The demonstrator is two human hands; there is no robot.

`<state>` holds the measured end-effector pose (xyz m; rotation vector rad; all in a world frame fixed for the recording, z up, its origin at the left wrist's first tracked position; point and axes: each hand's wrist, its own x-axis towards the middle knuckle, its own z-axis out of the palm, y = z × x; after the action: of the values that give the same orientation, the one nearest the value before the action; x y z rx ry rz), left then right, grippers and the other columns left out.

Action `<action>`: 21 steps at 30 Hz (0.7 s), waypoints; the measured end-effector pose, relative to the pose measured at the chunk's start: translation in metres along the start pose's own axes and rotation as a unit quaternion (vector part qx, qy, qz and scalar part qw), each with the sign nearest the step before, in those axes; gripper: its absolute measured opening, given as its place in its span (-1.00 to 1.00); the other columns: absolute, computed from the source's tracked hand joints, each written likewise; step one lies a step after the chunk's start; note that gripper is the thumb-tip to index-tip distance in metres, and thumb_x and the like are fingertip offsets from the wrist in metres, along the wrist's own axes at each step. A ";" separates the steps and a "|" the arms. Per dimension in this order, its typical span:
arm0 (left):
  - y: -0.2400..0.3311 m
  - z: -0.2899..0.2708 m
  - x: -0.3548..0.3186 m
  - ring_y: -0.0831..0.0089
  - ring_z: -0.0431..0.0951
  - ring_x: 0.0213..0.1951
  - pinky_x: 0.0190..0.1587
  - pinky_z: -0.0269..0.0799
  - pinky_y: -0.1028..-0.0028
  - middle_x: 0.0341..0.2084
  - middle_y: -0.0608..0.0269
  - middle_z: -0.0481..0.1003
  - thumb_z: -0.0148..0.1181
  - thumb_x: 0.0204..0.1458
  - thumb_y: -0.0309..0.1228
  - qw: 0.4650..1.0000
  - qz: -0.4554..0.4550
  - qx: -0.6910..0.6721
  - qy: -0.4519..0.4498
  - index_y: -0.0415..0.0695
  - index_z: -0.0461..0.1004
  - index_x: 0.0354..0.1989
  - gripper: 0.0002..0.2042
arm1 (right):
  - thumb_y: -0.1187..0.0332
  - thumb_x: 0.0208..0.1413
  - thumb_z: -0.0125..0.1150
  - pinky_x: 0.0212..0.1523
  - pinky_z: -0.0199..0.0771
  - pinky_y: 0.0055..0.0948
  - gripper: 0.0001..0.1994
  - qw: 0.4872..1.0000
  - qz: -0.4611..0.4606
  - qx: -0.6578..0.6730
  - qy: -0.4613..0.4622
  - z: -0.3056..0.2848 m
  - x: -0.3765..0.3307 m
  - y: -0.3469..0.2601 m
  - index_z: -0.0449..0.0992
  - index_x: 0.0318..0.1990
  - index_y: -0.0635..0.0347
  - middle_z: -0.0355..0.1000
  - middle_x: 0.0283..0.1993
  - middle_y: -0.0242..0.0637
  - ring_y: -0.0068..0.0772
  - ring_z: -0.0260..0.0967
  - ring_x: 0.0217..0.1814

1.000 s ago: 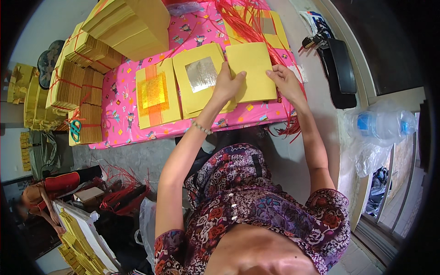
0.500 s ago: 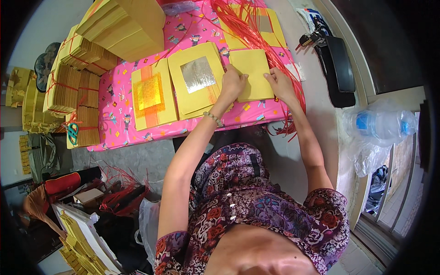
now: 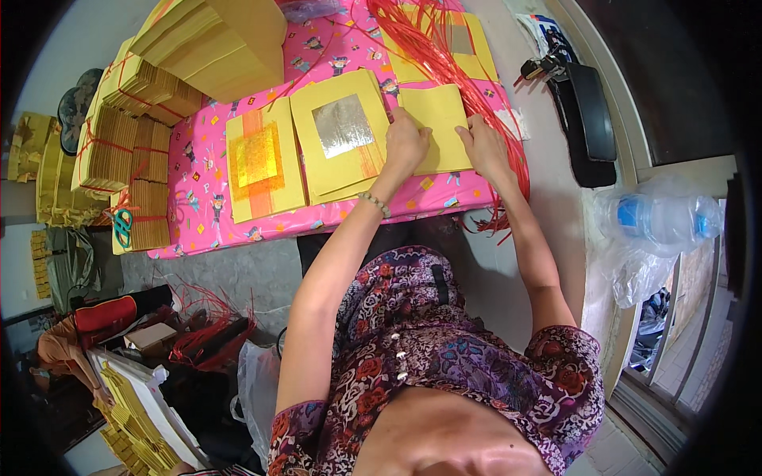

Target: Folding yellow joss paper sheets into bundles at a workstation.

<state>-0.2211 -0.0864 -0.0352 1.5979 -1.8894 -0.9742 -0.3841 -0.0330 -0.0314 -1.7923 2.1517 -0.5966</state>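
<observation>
While I watch from afar, the left hand (image 3: pixel 406 144) and right hand (image 3: pixel 487 149) bracket the plain yellow stack (image 3: pixel 441 131), right of the shiny silver-foil stack (image 3: pixel 341 131); fingers half curled, though whether either grips I cannot tell; light, even pressure should keep the matte, rectangular sheets flush.

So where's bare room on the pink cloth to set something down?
Mostly bare: between the bound stacks and gold-foil sheet, and between tall stack and red strands. Crowded: around the left hand, right hand and yellow paper.
</observation>
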 end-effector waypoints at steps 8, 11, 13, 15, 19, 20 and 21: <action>0.000 0.005 -0.002 -0.18 0.51 -0.39 -0.33 0.44 0.09 -0.52 -0.31 0.46 0.25 -0.16 -0.50 0.999 0.034 -0.004 0.030 -0.46 0.15 -0.19 -0.55 | 0.25 0.08 0.12 -0.28 0.37 0.02 -0.69 0.996 -0.003 -0.081 0.023 0.001 -0.002 -0.010 0.30 -0.21 0.36 0.38 -0.29 0.12 0.16 0.39 -0.25; 0.000 0.007 -0.004 -0.18 0.51 -0.39 -0.33 0.44 0.08 -0.52 -0.30 0.46 0.23 -0.15 -0.51 0.999 0.031 0.001 0.033 -0.45 0.15 -0.18 -0.57 | 0.32 0.01 0.19 -0.29 0.40 -0.06 -0.70 0.986 -0.076 -0.092 0.115 -0.006 -0.010 -0.026 0.32 -0.17 0.31 0.30 -0.20 -0.01 0.08 0.36 -0.19; 0.001 0.008 -0.005 -0.19 0.50 -0.40 -0.34 0.44 0.08 -0.53 -0.28 0.46 0.22 -0.15 -0.53 0.999 0.034 -0.009 0.041 -0.45 0.15 -0.18 -0.57 | 0.35 -0.02 0.20 -0.31 0.41 -0.08 -0.70 0.984 -0.104 -0.099 0.103 0.000 -0.010 -0.022 0.33 -0.16 0.28 0.26 -0.20 -0.06 0.04 0.34 -0.19; 0.002 0.009 -0.007 -0.20 0.50 -0.41 -0.35 0.44 0.08 -0.53 -0.27 0.46 0.21 -0.15 -0.54 0.998 0.035 -0.017 0.049 -0.45 0.14 -0.19 -0.58 | 0.38 -0.04 0.22 -0.32 0.41 -0.11 -0.69 0.982 -0.133 -0.104 0.090 0.004 -0.011 -0.016 0.35 -0.14 0.25 0.23 -0.20 -0.10 0.00 0.33 -0.19; 0.011 -0.002 -0.016 -0.17 0.46 -0.22 -0.21 0.42 0.09 -0.30 -0.41 0.38 0.18 -0.16 -0.56 0.998 0.016 -0.059 0.007 -0.61 -0.03 0.07 -0.35 | 0.39 -0.05 0.23 -0.31 0.41 -0.11 -0.68 0.982 -0.131 -0.098 0.094 0.004 -0.009 -0.015 0.36 -0.12 0.22 0.25 -0.22 -0.11 -0.03 0.32 -0.18; 0.011 -0.003 -0.019 -0.19 0.40 -0.14 -0.12 0.37 0.08 -0.22 -0.44 0.32 0.17 -0.16 -0.56 0.997 0.053 -0.044 0.023 -0.62 -0.09 0.11 -0.30 | 0.39 -0.05 0.23 -0.31 0.41 -0.11 -0.68 0.982 -0.133 -0.098 0.095 0.003 -0.009 -0.016 0.36 -0.12 0.23 0.25 -0.22 -0.11 -0.03 0.32 -0.18; 0.011 -0.005 -0.024 -0.20 0.33 -0.06 -0.04 0.32 0.07 -0.13 -0.47 0.26 0.17 -0.16 -0.56 0.995 0.089 -0.030 0.039 -0.63 -0.14 0.14 -0.25 | 0.39 -0.05 0.23 -0.30 0.41 -0.12 -0.68 0.981 -0.135 -0.097 0.096 0.003 -0.009 -0.018 0.36 -0.11 0.23 0.25 -0.22 -0.11 -0.03 0.32 -0.18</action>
<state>-0.2192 -0.0635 -0.0219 1.3868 -1.8941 -0.8709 -0.3655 -0.0277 -0.0263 -2.2415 2.1694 -0.6651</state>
